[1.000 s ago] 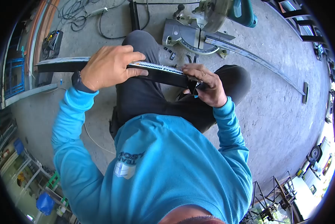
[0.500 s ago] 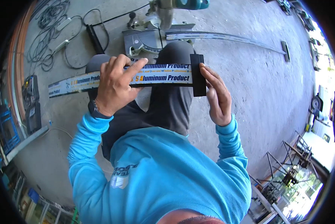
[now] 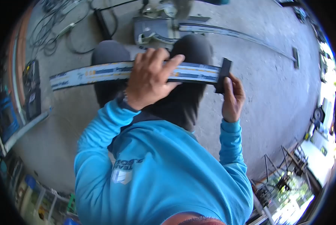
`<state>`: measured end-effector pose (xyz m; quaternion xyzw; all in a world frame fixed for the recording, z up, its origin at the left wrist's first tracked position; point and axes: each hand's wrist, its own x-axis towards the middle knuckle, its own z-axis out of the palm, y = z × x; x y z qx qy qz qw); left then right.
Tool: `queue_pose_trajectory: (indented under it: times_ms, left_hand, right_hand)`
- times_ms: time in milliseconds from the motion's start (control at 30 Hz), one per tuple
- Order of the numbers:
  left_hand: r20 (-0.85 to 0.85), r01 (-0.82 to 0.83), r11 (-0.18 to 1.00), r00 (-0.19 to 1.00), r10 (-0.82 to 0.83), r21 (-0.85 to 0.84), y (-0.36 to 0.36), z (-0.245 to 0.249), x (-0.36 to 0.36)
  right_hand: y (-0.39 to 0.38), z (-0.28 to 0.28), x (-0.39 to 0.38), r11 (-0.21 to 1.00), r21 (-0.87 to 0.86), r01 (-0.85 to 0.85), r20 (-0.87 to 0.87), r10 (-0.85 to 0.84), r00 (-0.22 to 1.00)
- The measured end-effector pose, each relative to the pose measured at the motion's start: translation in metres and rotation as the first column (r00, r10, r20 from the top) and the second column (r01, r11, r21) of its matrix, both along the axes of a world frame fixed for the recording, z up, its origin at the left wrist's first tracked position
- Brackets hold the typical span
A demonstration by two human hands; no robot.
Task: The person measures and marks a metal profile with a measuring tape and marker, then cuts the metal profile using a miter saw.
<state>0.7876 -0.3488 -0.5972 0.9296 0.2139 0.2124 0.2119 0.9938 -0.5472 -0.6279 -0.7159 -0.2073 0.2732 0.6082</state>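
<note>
A long aluminum profile [image 3: 104, 72] with printed protective film lies crosswise above my knees. My left hand [image 3: 151, 78] is closed over its middle, thumb on the near edge and fingers across the film. At the profile's right end, a short black bar [image 3: 223, 76] stands crosswise, tilted a little. My right hand [image 3: 233, 95] grips this bar's near part between thumb and fingers. The bar is against or very close to the profile's end; blur hides the exact contact.
A miter saw [image 3: 154, 30] stands on the floor beyond my knees. Another long profile [image 3: 243, 35] runs right from it to a dark block [image 3: 296, 58]. Coiled cables [image 3: 50, 32] lie at upper left, near a dark tool case [image 3: 33, 103]. Metal frames [image 3: 284, 165] are at lower right.
My left hand has shifted right along the profile. The black bar has moved right and tilted, and my right hand now pinches its near part. The view has shifted too.
</note>
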Motion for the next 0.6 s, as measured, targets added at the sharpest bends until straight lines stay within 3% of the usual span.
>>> queue_pose_trajectory:
  times_ms: [233,300,433,500,533,600]
  left_hand:
    - [0.097,-0.011,0.998,0.995,0.005,0.056,-0.007,-0.019,0.005]
    - [0.106,-0.017,0.994,0.994,0.005,0.105,-0.008,-0.025,0.009]
    - [0.157,0.023,0.995,0.987,-0.038,0.095,-0.014,-0.038,0.017]
    - [0.430,0.157,0.987,0.890,-0.152,0.026,-0.008,-0.023,0.006]
    - [0.607,0.259,0.964,0.777,-0.166,-0.068,-0.011,-0.020,0.000]
    - [0.635,0.563,0.804,0.695,-0.338,-0.188,0.002,0.004,-0.056]
  right_hand:
    - [0.009,-0.017,-0.025,0.971,0.026,0.239,0.203,-0.239,0.949]
    - [0.016,-0.016,-0.038,0.966,0.085,0.244,0.178,-0.256,0.950]
    - [0.023,-0.022,-0.051,0.957,0.030,0.290,0.190,-0.290,0.938]
    - [0.023,-0.019,-0.052,0.945,0.017,0.326,0.196,-0.323,0.926]
    - [0.016,-0.022,-0.046,0.934,-0.030,0.355,0.223,-0.340,0.914]
    - [0.011,-0.026,-0.042,0.908,-0.078,0.411,0.281,-0.375,0.883]
